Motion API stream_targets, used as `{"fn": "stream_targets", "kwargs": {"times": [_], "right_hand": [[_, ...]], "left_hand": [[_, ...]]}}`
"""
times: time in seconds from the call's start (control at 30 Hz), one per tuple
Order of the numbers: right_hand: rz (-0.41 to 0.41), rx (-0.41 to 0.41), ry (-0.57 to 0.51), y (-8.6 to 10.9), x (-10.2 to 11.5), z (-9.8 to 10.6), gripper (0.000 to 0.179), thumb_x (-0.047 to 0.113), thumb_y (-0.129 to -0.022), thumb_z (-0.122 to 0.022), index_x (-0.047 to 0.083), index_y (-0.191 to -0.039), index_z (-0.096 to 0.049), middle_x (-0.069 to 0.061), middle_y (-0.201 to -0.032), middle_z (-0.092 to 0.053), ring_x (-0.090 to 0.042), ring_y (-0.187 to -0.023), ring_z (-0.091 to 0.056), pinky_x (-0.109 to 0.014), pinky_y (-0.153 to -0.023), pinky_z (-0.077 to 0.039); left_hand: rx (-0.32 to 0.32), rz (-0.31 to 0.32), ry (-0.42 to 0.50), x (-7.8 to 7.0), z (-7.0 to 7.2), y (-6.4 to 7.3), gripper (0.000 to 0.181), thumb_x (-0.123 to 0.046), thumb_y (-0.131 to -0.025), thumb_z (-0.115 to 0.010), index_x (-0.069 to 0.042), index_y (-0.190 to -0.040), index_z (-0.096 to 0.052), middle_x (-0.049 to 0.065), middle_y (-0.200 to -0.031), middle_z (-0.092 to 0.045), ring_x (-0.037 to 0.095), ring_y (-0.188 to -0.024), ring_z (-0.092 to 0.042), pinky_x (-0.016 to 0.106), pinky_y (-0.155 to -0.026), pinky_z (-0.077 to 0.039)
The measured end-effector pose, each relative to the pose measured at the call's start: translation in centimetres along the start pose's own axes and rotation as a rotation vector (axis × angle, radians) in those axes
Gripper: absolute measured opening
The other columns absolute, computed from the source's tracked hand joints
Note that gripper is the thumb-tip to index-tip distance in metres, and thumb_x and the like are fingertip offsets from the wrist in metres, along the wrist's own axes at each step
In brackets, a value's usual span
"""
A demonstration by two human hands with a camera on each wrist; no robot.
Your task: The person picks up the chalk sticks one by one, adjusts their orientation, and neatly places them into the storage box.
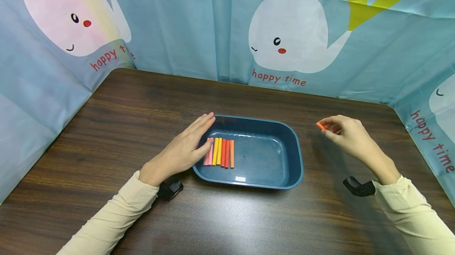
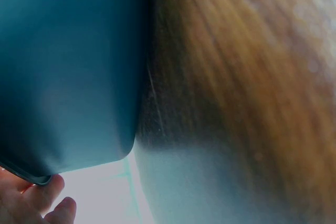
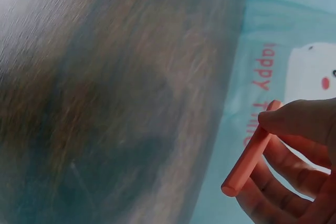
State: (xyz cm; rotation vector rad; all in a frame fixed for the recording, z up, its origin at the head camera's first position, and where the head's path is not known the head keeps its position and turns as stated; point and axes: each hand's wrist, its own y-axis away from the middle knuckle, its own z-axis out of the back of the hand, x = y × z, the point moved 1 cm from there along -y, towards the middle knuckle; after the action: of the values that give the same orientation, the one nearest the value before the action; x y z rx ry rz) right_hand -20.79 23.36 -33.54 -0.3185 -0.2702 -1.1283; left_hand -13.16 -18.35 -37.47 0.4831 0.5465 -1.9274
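A dark blue plastic tray [image 1: 261, 160] stands on the table. Lined up side by side at its left end are several chalk sticks [image 1: 222, 152] in pink, yellow, red and orange. My left hand [image 1: 181, 148] rests at the tray's left rim with its fingers extended; the thumb reaches inside, over the pink sticks, which it partly covers. Off the tray's right side, above the table, my right hand [image 1: 345, 132] pinches an orange chalk stick [image 3: 249, 153] between thumb and fingers. The left wrist view shows the tray's outer wall [image 2: 68, 77] and some left fingertips at its rim.
The dark wood-grain table [image 1: 142, 101] surrounds the tray. Light blue curtains [image 1: 177, 30] with whale prints hang along the table's back and sides. A black wrist mount [image 1: 359, 187] is under the right wrist, another [image 1: 170, 190] under the left.
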Motion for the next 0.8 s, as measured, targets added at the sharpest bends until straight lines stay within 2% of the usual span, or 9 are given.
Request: {"fn": "stream_targets", "kwargs": {"times": [0.13,0.27,0.33,0.5,0.8], "right_hand": [[0.007,-0.042,-0.021,0.1,0.9,0.3,0.022,0.002,-0.088,-0.072,-0.002,-0.11,-0.07,-0.015,-0.093,-0.071,-0.013,-0.075,-0.065,-0.015,-0.062,-0.05],[0.016,-0.056,-0.052,0.3,1.8,0.5,0.022,0.003,-0.088,-0.072,0.0,-0.11,-0.071,-0.013,-0.091,-0.072,0.006,-0.072,-0.058,-0.012,-0.063,-0.05],[0.02,-0.054,-0.073,0.4,2.3,0.6,0.023,0.004,-0.088,-0.072,-0.001,-0.11,-0.07,-0.014,-0.091,-0.072,0.01,-0.072,-0.056,-0.012,-0.063,-0.05],[0.024,-0.059,-0.1,0.5,3.2,0.7,0.023,0.006,-0.087,-0.074,0.0,-0.109,-0.071,-0.013,-0.09,-0.073,0.009,-0.07,-0.059,-0.012,-0.061,-0.05],[-0.024,-0.021,-0.181,0.7,5.4,1.1,0.024,0.009,-0.09,-0.072,0.004,-0.113,-0.069,-0.009,-0.084,-0.073,0.003,-0.068,-0.064,-0.018,-0.06,-0.05]], "left_hand": [[-0.003,-0.002,0.002,0.0,0.0,0.0,0.065,-0.022,-0.099,-0.057,-0.005,-0.155,-0.03,0.008,-0.165,-0.025,0.027,-0.154,-0.021,0.051,-0.122,-0.026],[-0.003,-0.004,0.002,0.0,0.0,0.0,0.065,-0.022,-0.099,-0.057,-0.005,-0.155,-0.03,0.008,-0.165,-0.025,0.027,-0.154,-0.021,0.051,-0.122,-0.026],[-0.002,-0.006,0.002,0.0,0.0,-0.1,0.065,-0.022,-0.099,-0.056,-0.005,-0.156,-0.03,0.008,-0.165,-0.024,0.027,-0.154,-0.02,0.051,-0.122,-0.025],[-0.001,-0.008,0.005,0.0,0.0,-0.1,0.064,-0.023,-0.099,-0.055,-0.005,-0.155,-0.03,0.006,-0.166,-0.024,0.027,-0.154,-0.02,0.051,-0.122,-0.025],[0.006,-0.003,0.002,0.0,0.0,0.0,0.064,-0.023,-0.099,-0.055,-0.005,-0.156,-0.03,0.007,-0.166,-0.024,0.027,-0.154,-0.02,0.052,-0.122,-0.025]]}}
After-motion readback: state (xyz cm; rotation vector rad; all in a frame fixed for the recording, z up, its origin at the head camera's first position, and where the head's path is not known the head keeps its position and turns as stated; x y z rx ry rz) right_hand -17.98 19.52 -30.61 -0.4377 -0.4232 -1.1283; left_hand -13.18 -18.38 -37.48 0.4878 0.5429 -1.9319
